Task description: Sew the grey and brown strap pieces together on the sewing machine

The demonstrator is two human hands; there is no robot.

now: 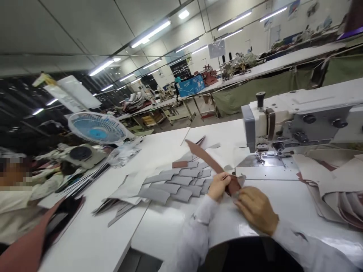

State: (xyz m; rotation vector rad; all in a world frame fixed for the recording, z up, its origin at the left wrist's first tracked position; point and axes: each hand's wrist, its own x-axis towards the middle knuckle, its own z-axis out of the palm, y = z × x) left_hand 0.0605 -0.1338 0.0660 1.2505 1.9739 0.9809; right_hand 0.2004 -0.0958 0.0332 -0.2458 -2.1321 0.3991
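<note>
A long reddish-brown strip of leather-like material point(208, 160) is held up in front of me, its far end pointing up and left. My left hand point(219, 186) is closed on it near the middle, thumb on top. At the strip's near end my right hand point(256, 207) pinches the edge, with a small grey piece showing beside its fingers. Several grey cut pieces point(170, 185) lie overlapping on the white table left of my hands, with a small brown piece point(180, 164) on top. Just beyond my right hand stands a sewing machine point(300, 117), its needle area lit.
Stacked pale and brown panels point(337, 185) lie right of the machine bed. A fan point(98, 128) and a clear plastic bag point(121, 155) are at the table's far left. Brown panels point(31, 238) hang at lower left, near another person point(14, 204). More worktables stand behind.
</note>
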